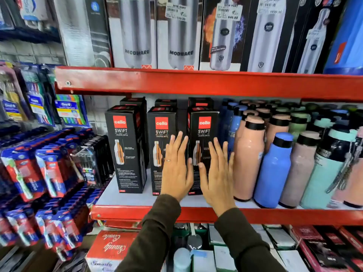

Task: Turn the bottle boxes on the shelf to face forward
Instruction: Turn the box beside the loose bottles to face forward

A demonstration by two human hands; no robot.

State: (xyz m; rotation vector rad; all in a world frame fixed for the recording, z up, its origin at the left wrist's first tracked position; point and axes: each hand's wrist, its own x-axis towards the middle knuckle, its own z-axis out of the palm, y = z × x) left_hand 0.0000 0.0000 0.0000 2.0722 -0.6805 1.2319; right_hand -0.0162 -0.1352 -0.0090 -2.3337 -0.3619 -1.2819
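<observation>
Three black bottle boxes with red logos stand in a front row on the middle shelf (137,210): the left box (126,148), the middle box (160,134) and the right box (203,132). All three show their printed fronts. More black boxes (133,101) stand behind them. My left hand (176,169) is flat and open in front of the middle box. My right hand (219,175) is flat and open in front of the right box. Both hands hold nothing, and I cannot tell whether they touch the boxes.
Pink, blue and mint bottles (275,169) crowd the shelf right of the boxes. The red upper shelf (196,83) carries tall steel-bottle boxes. Toothbrush packs (39,169) hang on the left. Red and dark boxes (110,248) lie on the shelf below.
</observation>
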